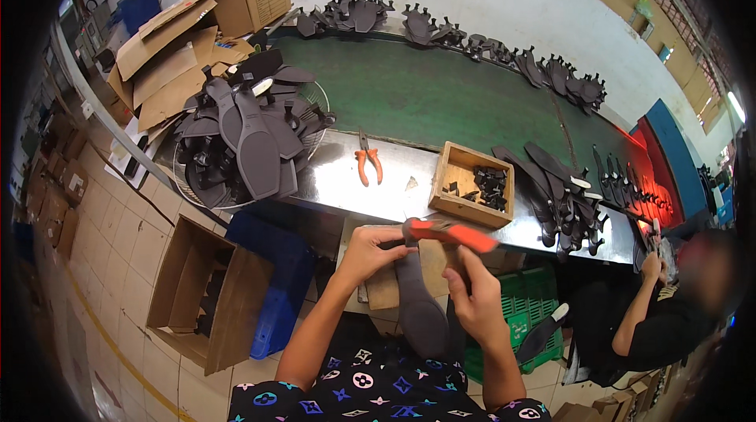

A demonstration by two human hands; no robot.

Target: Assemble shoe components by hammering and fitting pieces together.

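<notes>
My left hand (368,253) pinches the heel end of a dark grey shoe sole (422,316), which lies lengthwise in front of me with its broad toe end toward my body. In my right hand (479,301) is a hammer (455,233) with a red-orange head, its handle mostly hidden by my fingers. The hammer's dark striking end is over the sole's heel, close to my left fingertips; whether it touches cannot be made out. Under the heel end is a worn pale block (383,284).
Ahead are orange-handled pliers (367,161) and a wooden box (439,200) of small black pieces on a metal-edged green belt (409,91). Left stands a wire basket (321,98) heaped with soles. More soles (563,194) lie right, near a co-worker (654,304) and a green crate (529,296).
</notes>
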